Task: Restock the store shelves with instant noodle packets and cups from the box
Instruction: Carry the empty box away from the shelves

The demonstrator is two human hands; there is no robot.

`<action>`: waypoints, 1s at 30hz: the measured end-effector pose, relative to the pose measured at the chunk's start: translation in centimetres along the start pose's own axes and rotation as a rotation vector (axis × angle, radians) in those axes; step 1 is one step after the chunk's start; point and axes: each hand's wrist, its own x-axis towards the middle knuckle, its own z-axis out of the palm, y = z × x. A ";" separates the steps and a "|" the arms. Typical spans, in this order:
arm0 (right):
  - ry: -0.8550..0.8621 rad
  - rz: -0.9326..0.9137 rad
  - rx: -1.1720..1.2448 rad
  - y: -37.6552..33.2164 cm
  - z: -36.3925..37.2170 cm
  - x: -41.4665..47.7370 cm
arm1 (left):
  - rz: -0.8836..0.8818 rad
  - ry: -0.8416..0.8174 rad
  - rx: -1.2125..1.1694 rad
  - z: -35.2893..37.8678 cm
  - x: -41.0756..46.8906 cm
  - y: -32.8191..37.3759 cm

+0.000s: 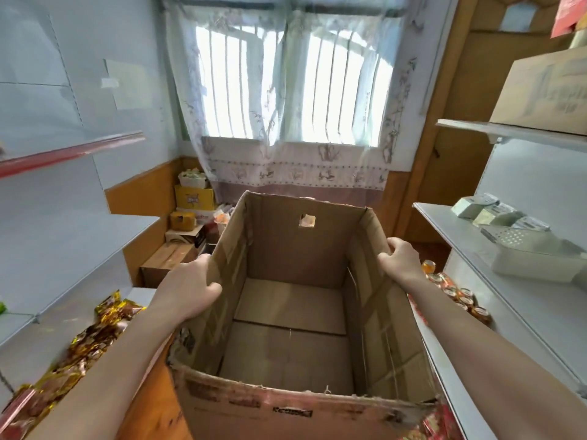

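Cardboard box (286, 312), empty, is held between both hands: left hand (190, 289) grips its left wall, right hand (401, 260) its right. The torn rim might buckle; swung sideways, it could knock packets (79, 344) under the left forearm, or cups (457, 295) beside the right wrist.

Box (295, 249): plain brown cardboard inside; the outer wall at 6 o'clock carries red patches and black print.
Packets (95, 338): shiny gold and dark brown foil, at 8 o'clock.
Cups (457, 295): orange-red lids, at 4 o'clock.
Curtain (286, 138): sheer white with faint grey-mauve flower sprigs and a dusky mauve hem, at 12 o'clock.
Shelves (460, 236): white.
Strip (73, 154): red, on the shelf edge at 10 o'clock.
Wall (152, 58): pale blue.
Panel (149, 188): orange-brown wood.
Carton (193, 198): yellow, at 9 o'clock.
Basket (536, 258): white, dotted with small holes, at 3 o'clock.
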 end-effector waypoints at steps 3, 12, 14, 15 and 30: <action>0.004 0.004 -0.013 0.1 2.8 6.5 | 0.000 -0.008 -0.003 2.0 7.0 -0.2; 0.027 0.049 -0.022 1.0 8.7 27.0 | 0.012 -0.030 0.043 7.4 28.7 1.8; 0.038 0.080 -0.015 1.9 9.7 31.2 | 0.033 -0.041 0.037 9.0 33.2 3.0; 0.043 0.089 -0.019 2.5 10.1 33.3 | 0.042 -0.040 0.037 9.8 35.5 3.6; -0.026 0.066 -0.041 7.3 16.9 70.0 | -0.019 -0.012 0.033 21.0 68.0 12.5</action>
